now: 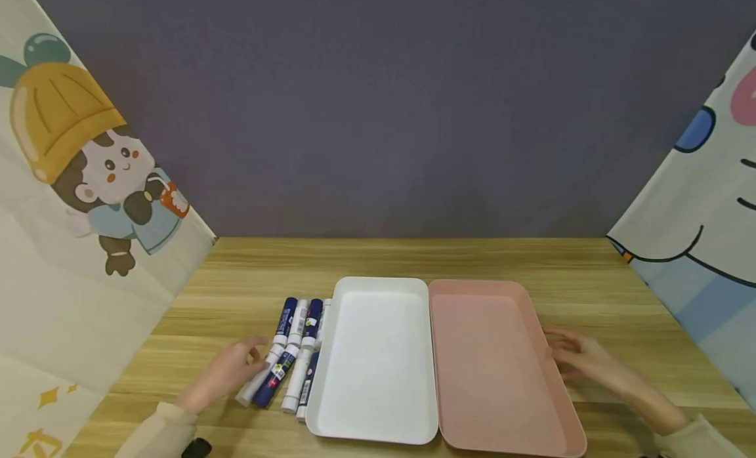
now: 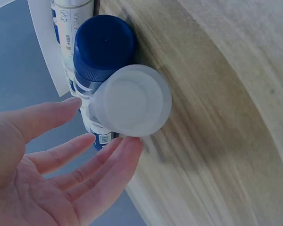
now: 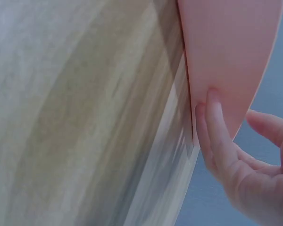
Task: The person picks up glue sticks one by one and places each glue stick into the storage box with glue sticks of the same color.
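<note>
Lying in two rows beside the white tray [image 1: 380, 359], toward the tabletop's [image 1: 378, 256] left edge, the glue sticks [image 1: 276, 376] are probably bunched for easy reach. Left hand's [image 1: 232, 367] loosely open by the leftmost one, no grip. Right hand's [image 1: 585, 361] open too, fingertips against the pink tray's [image 1: 496, 366] outer wall, I'd guess steadying it.

From here it's a screened-off booth: wood-grain bench [image 1: 472, 258], dark panel [image 1: 378, 117] at twelve o'clock, cartoon sheet [image 1: 53, 300] at ten, another sheet [image 1: 697, 208] at two.
</note>
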Motion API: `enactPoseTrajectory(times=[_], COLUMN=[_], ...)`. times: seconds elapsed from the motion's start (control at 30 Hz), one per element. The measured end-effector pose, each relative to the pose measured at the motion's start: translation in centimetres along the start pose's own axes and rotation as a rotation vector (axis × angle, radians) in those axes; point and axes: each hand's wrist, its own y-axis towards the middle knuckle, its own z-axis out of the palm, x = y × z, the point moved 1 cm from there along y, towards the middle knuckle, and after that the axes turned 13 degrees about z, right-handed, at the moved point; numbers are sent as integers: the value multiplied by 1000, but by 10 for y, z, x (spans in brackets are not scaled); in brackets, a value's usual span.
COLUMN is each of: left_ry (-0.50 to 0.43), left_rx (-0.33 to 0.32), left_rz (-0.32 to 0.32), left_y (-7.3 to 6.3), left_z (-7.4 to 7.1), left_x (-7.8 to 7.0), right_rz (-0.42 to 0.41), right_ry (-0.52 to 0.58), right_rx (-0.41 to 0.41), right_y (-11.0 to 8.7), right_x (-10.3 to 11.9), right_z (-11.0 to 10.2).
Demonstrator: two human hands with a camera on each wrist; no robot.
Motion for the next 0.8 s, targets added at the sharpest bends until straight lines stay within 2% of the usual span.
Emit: enactPoseTrajectory(times=[0.07, 0.23, 0.33, 0.5, 0.8], left_ry=[-12, -75, -91, -74, -78], left_rx=[9, 46, 47, 39, 66], left_rz=[0, -54, -76, -59, -12], left_y=[1, 0, -1, -1, 0], left_z=[0, 2, 5, 7, 6], left_x=[0, -1, -1, 0, 3], right_rz=[1, -1, 5, -6, 7], right_ry=[0, -3, 4, 23, 45], right_rx=[-4, 8, 10, 24, 36], right_y=[0, 0, 0, 1, 1], right_x=[0, -2, -3, -5, -6], right_z=[0, 0, 0, 1, 1])
